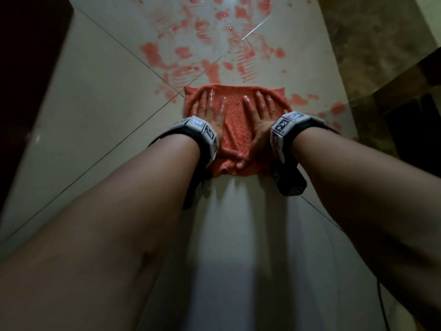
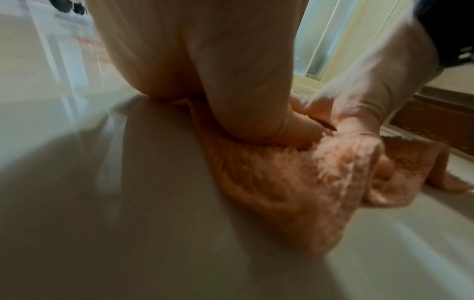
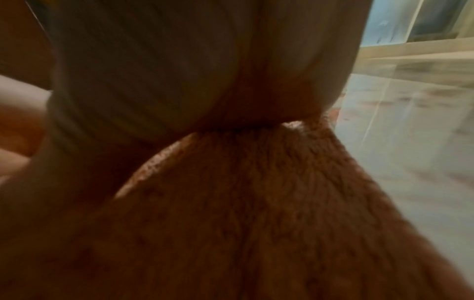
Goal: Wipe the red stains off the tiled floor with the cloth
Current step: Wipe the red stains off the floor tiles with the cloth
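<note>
Both hands lie flat on the orange terry cloth (image 1: 235,130) in the head view: the left hand (image 1: 210,113) and the right hand (image 1: 259,118) have their fingers straight and fanned, palms down, thumbs meeting near the cloth's near edge, nothing pinched. That cloth sits spread on the tiled floor (image 1: 95,111), and the red stains (image 1: 205,51) begin just past the fingertips and run well beyond them, with a few more blotches off to the right of the right hand. The floor nearer than the wrists looks free of red. To do this stroke well, I would judge the weight should stay on the heels of the palms while the cloth is pushed forward as one sheet, so the leading edge meets the smears without rolling under.

From the left wrist camera, the left hand (image 2: 231,85) presses the cloth (image 2: 295,188) down, and the near edge is bunched into a raised fold just beside the thumb; the right hand (image 2: 359,97) rests on it close by. Flattening that fold would likely give more wiping contact.

Seen from the right wrist camera, blurred and dim, the right hand (image 3: 179,71) bears on the cloth (image 3: 256,213); its fingers are hidden. Pale floor (image 3: 410,142) lies to its outer side.
</note>
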